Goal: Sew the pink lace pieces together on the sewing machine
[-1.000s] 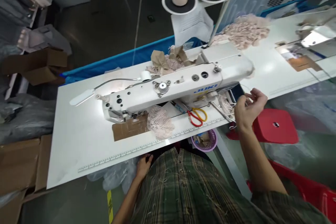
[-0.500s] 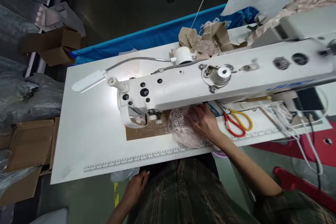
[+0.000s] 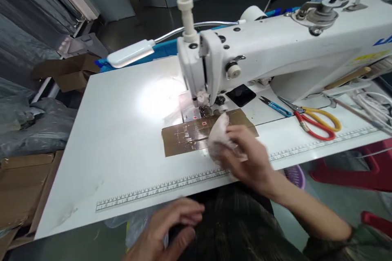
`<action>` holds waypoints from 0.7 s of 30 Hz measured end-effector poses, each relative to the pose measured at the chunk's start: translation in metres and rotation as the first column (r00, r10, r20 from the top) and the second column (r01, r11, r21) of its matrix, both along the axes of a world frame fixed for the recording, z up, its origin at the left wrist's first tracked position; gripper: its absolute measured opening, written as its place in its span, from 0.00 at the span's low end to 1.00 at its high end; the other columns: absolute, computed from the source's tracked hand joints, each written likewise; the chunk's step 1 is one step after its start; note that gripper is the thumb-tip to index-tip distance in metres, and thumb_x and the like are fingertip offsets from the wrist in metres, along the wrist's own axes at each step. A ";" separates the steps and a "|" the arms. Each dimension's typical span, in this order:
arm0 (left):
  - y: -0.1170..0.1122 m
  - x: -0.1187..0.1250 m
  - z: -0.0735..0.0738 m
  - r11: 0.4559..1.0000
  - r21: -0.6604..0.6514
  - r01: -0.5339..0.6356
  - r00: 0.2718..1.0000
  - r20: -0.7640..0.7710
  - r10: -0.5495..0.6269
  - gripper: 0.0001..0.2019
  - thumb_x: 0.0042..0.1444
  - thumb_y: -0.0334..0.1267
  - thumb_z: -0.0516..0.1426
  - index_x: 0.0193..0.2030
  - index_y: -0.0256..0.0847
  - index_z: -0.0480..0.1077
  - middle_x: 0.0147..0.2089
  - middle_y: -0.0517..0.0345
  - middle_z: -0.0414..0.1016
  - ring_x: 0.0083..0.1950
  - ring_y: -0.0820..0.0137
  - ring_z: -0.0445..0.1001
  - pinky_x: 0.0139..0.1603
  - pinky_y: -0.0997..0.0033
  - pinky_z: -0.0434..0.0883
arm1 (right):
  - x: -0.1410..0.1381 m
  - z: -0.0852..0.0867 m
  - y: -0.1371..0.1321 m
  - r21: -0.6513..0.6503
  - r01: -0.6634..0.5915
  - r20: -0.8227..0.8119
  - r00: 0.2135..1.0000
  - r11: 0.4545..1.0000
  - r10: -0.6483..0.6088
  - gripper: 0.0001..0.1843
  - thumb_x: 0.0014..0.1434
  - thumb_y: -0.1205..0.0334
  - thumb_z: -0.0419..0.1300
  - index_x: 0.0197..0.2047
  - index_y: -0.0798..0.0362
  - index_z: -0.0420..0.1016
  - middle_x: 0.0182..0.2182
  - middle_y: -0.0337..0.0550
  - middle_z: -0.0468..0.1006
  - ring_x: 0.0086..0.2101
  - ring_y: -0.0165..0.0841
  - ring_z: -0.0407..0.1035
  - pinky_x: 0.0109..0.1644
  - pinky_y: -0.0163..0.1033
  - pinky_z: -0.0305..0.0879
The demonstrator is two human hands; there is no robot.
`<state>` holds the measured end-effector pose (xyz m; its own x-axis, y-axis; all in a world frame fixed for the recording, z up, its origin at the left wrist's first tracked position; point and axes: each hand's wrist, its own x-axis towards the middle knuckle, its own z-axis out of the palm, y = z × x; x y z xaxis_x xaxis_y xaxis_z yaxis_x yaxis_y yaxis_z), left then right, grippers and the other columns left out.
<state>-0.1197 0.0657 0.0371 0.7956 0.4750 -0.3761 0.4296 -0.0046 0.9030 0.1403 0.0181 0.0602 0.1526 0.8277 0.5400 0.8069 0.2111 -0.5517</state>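
Observation:
My right hand (image 3: 249, 155) is closed on a pale pink lace piece (image 3: 219, 138), bunched up and smeared by motion. It is held over the brown taped cardboard strip (image 3: 180, 138), in front of the sewing machine (image 3: 245, 49). The machine's needle area (image 3: 203, 108) lies just beyond the strip, left of the lace. My left hand (image 3: 171, 224) is below the table's front edge, near my lap. Its fingers are stretched out with the thumb apart, and nothing is in it.
Right of the lace lie a black phone-like slab (image 3: 241, 95), blue thread snips (image 3: 275, 107) and scissors with red and yellow handles (image 3: 317, 120). A ruler strip (image 3: 159, 187) runs along the table's front edge. A lamp (image 3: 131, 53) hangs over the left of the white table (image 3: 101, 130).
My right hand has lifted the lace, which lay spread flat, and bunched it nearer to me. My left hand has risen from my lap toward the table edge. The view has tilted up.

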 end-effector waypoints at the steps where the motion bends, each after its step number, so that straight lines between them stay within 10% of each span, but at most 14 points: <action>1: 0.005 0.000 -0.001 0.990 0.046 -0.131 0.989 0.080 0.127 0.19 0.60 0.54 0.54 0.53 0.50 0.73 0.55 0.49 0.75 0.50 0.58 0.77 0.51 0.56 0.78 | -0.018 -0.004 0.006 -0.011 -0.083 0.111 0.990 0.996 0.084 0.11 0.62 0.70 0.53 0.48 0.51 0.67 0.46 0.51 0.74 0.45 0.39 0.70 0.44 0.43 0.70; 5: 0.035 0.006 -0.015 0.755 0.338 -0.561 0.820 0.351 0.452 0.21 0.62 0.47 0.55 0.60 0.45 0.64 0.59 0.49 0.69 0.55 0.61 0.74 0.52 0.59 0.77 | -0.063 -0.006 0.012 -0.195 -0.316 0.287 0.887 0.929 0.362 0.13 0.63 0.65 0.56 0.51 0.55 0.71 0.52 0.58 0.73 0.50 0.46 0.69 0.47 0.52 0.71; 9: 0.061 0.012 -0.028 0.534 0.649 -0.542 0.839 0.380 0.390 0.15 0.64 0.43 0.54 0.56 0.45 0.68 0.56 0.51 0.71 0.52 0.63 0.74 0.50 0.61 0.77 | -0.047 0.007 0.000 -0.271 -0.344 0.192 0.896 0.899 0.400 0.12 0.66 0.63 0.54 0.51 0.55 0.72 0.48 0.53 0.76 0.47 0.40 0.72 0.48 0.48 0.71; 16: 0.065 0.028 -0.039 0.511 0.766 -0.389 0.916 0.262 0.305 0.07 0.61 0.41 0.57 0.43 0.43 0.73 0.49 0.51 0.74 0.52 0.59 0.72 0.51 0.57 0.72 | 0.004 -0.022 0.012 -0.320 -0.069 0.340 0.923 0.945 0.183 0.22 0.64 0.56 0.58 0.57 0.61 0.70 0.51 0.62 0.72 0.50 0.50 0.69 0.49 0.55 0.71; 21: 0.077 0.037 -0.022 0.648 0.664 -0.374 0.927 0.235 0.294 0.11 0.62 0.44 0.57 0.33 0.41 0.73 0.35 0.58 0.76 0.33 0.70 0.72 0.34 0.69 0.70 | 0.030 -0.032 0.034 -0.286 -0.097 0.278 0.944 0.953 0.179 0.14 0.66 0.62 0.51 0.42 0.55 0.77 0.43 0.52 0.78 0.42 0.42 0.73 0.46 0.49 0.72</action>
<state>-0.0823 0.1426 0.0152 0.5436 0.8057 0.2353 0.4385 -0.5116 0.7389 0.1701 0.0525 0.0285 -0.1065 0.9478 0.3006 0.9155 0.2114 -0.3424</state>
